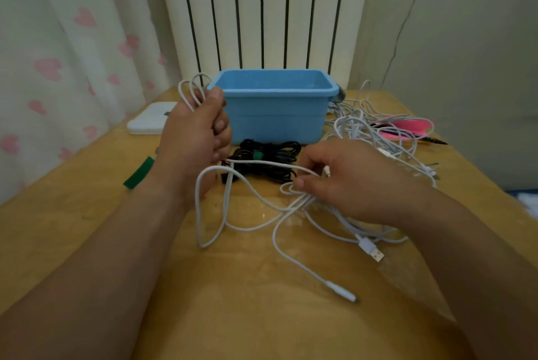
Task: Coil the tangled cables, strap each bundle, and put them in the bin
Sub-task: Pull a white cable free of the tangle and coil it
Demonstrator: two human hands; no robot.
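Note:
My left hand (193, 134) is raised in front of the blue bin (276, 115) and grips loops of a white cable (201, 211); the loops stick up above the fist and hang down to the table. My right hand (343, 179) pinches the same white cable strands lower on the right. Its USB plug (372, 250) and a second white connector (342, 292) lie on the wooden table. A black cable bundle (267, 161) strapped with a green tie lies in front of the bin. More tangled white cables (375, 132) are heaped to the right of the bin.
A loose green strap (139, 172) lies on the table (87, 214) to the left. A white flat box (151, 122) sits at the far left edge. Pink items and a pen (407, 131) lie under the right heap. A radiator and curtain stand behind.

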